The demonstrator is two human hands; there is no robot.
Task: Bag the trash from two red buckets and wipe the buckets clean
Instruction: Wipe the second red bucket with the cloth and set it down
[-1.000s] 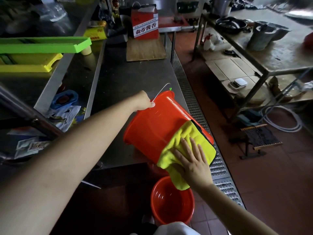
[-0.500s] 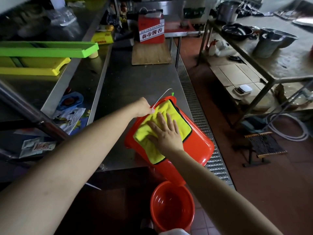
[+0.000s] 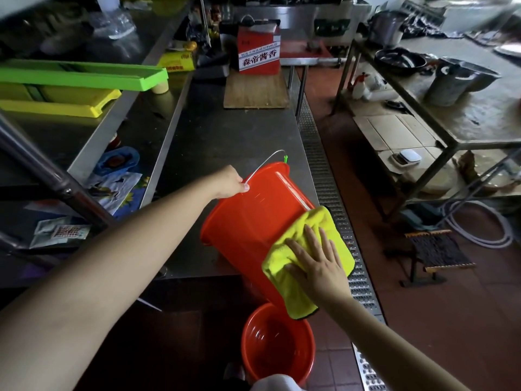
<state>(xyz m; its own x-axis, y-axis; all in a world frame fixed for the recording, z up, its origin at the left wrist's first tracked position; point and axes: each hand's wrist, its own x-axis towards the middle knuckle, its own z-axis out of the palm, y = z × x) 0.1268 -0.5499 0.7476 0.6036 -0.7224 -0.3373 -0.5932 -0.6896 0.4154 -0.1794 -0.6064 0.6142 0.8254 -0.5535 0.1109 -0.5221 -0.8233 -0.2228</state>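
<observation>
Over the counter edge, left hand grips tilted bucket; right hand flat on cloth.

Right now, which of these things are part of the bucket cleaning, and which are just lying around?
Part of the job:
tilted red bucket
yellow cloth
second red bucket on the floor
left hand
right hand

Just lying about:
red box
wooden board
green tray
hose

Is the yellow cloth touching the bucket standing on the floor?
Cannot tell. In the head view the cloth's lower corner overlaps the floor bucket's rim, so depth hides any gap.
</observation>
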